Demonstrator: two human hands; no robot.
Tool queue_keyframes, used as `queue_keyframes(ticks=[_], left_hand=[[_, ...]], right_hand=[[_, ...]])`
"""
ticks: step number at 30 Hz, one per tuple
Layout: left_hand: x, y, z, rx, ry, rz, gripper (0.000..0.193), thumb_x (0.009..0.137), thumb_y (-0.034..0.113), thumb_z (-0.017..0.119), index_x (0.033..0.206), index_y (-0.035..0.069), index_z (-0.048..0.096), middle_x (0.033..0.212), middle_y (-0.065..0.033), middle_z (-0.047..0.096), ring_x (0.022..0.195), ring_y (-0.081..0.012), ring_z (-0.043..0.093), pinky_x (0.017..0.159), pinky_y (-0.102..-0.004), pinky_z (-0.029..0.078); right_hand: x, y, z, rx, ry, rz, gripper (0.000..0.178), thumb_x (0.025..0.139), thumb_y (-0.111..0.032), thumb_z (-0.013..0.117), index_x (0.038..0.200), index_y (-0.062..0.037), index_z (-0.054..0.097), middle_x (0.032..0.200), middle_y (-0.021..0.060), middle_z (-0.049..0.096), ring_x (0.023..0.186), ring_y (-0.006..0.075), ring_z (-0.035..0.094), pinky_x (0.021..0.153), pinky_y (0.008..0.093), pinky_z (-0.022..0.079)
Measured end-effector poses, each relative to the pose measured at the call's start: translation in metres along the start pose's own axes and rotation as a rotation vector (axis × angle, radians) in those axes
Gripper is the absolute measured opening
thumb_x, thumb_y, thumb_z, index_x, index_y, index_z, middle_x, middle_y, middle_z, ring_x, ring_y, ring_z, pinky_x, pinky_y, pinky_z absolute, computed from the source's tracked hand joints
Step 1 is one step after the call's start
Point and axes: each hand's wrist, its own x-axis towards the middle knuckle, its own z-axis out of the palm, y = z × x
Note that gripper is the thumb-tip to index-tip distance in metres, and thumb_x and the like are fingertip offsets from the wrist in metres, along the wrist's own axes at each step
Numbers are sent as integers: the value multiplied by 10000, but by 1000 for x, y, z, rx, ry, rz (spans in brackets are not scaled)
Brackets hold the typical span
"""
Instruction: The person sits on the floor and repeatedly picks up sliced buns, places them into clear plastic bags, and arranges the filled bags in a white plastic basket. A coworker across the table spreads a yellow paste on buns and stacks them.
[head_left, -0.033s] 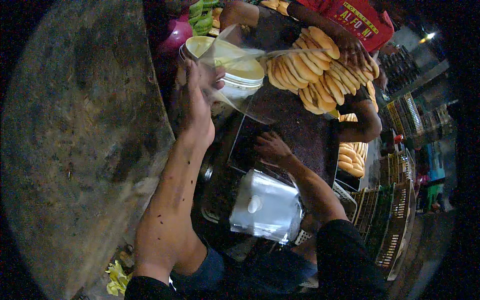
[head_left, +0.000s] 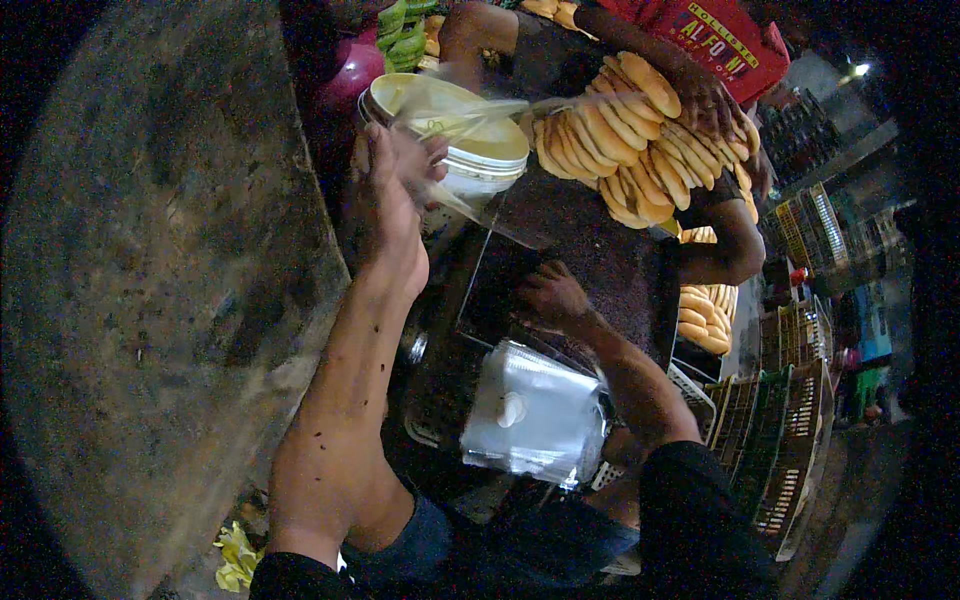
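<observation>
My left hand (head_left: 398,190) is raised at the near side of a white bucket (head_left: 485,170) with a pale yellow inside. Its fingers are closed on a thin clear plastic bag (head_left: 480,108), which is smeared by motion and spreads across the bucket toward the buns. My right hand (head_left: 552,297) is over the near part of a wide tray (head_left: 610,265) covered with dark, crumbly stuff. The fingers look apart and nothing shows in them, though the fingertips are dim. A stack of clear plastic bags (head_left: 540,430) lies below it, with a small white round thing (head_left: 513,409) on top.
Long split buns (head_left: 600,130) are heaped at the tray's far side, with a co-worker's hand (head_left: 715,105) on them. More buns (head_left: 705,315) sit to the right. A worn board-like surface (head_left: 170,300) fills the left. Plastic crates (head_left: 790,430) stand at right.
My right hand has shifted slightly to the right over the tray, its fingers drawn in a little. The clear bag at my left hand has moved slightly.
</observation>
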Motion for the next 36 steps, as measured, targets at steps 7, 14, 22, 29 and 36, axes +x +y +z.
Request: queue_keyframes(ticks=[7,14,22,29,36], left_hand=[[-7,1,-5,-122,246,-284,500,976,493,390,1241,107,563,1177,-18,595,1019,-163,503,926,-361,387],[-6,11,-2,-230,140,-337,563,929,545,477,1223,73,568,1189,-50,587,1064,-202,509,968,-387,378],[-9,-4,22,-256,14,-365,490,939,497,512,1167,73,599,1185,-95,622,1082,-260,551,963,-432,400],[-5,-13,32,-96,132,-325,587,928,560,503,1169,32,597,1176,-74,608,1066,-219,526,929,-389,410],[1,-19,39,-85,-6,-307,548,952,531,476,1183,49,597,1194,-59,608,1070,-217,527,923,-376,416]], right_hand=[[37,96,-7,242,476,549,685,931,-576,423,1437,-115,388,1504,189,325,1402,373,271,1144,518,220],[108,171,-6,410,124,682,715,947,-615,336,1386,-63,451,1445,228,396,1341,381,378,1118,479,298],[22,151,-50,642,-386,602,690,947,-622,348,1281,-59,565,1274,218,574,1230,353,520,1068,436,375],[-103,197,33,767,428,740,474,963,-404,498,1239,-21,552,1194,236,611,1137,351,586,950,449,452],[-43,246,109,820,442,791,462,980,-362,466,1283,-19,529,1264,233,569,1196,348,540,997,408,420]])
